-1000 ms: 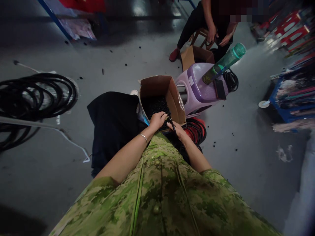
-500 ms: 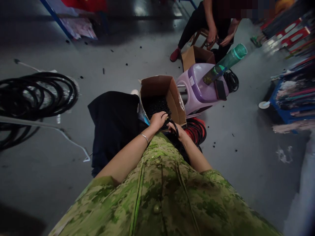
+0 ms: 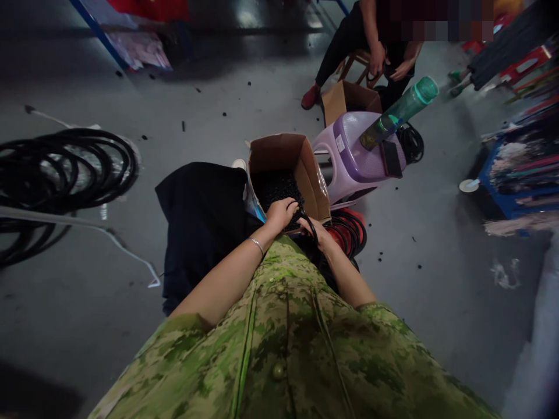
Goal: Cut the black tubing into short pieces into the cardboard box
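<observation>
My left hand [image 3: 280, 213] rests at the near edge of an open cardboard box [image 3: 313, 174] filled with small black pieces [image 3: 275, 185]; its fingers curl over a small black piece. My right hand [image 3: 318, 233] is just right of it, gripping a thin black cable [image 3: 309, 224] that bends in a loop between the two hands. Both hands meet over my lap, above my green camouflage shirt. A silver bracelet sits on my left wrist.
A purple plastic stool [image 3: 349, 160] holds a green bottle [image 3: 399, 112] and a dark phone. Coiled black and red cables [image 3: 349, 231] lie by my right knee. Big black hose coils [image 3: 65, 171] lie on the floor left. Another person [image 3: 375, 43] sits beyond a second box [image 3: 347, 99].
The cable at my right hand went from a straight end to a bent loop. My hands stayed in place. The other person's hands shifted slightly.
</observation>
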`<move>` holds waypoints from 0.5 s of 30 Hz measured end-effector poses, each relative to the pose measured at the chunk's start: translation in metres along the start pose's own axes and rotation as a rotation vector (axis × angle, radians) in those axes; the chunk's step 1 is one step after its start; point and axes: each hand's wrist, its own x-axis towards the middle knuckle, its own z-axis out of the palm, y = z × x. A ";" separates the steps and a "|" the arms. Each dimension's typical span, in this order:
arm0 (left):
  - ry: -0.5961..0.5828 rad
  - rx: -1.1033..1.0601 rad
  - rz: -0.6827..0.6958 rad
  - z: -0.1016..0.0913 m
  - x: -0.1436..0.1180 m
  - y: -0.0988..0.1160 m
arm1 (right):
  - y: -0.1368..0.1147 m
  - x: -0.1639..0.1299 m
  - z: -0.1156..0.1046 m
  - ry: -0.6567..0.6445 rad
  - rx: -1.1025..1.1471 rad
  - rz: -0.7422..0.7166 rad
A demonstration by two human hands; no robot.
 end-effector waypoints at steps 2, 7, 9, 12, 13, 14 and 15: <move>-0.005 0.005 -0.003 -0.001 0.000 0.000 | -0.001 -0.001 0.002 -0.013 0.055 0.014; 0.007 0.001 -0.010 -0.001 0.000 0.000 | 0.001 -0.002 0.001 -0.017 0.123 0.040; 0.014 -0.005 -0.012 0.000 0.000 0.000 | 0.002 -0.002 0.000 -0.003 0.126 0.045; 0.016 -0.006 -0.008 0.000 0.000 0.000 | 0.003 -0.001 -0.001 0.006 0.126 0.043; 0.016 -0.005 -0.005 0.000 0.000 0.000 | 0.003 -0.001 -0.001 0.003 0.122 0.040; 0.015 -0.003 -0.003 0.000 0.000 0.000 | 0.003 0.000 -0.001 -0.002 0.116 0.037; 0.014 -0.001 -0.001 0.000 0.000 0.000 | 0.003 0.000 -0.001 -0.006 0.107 0.035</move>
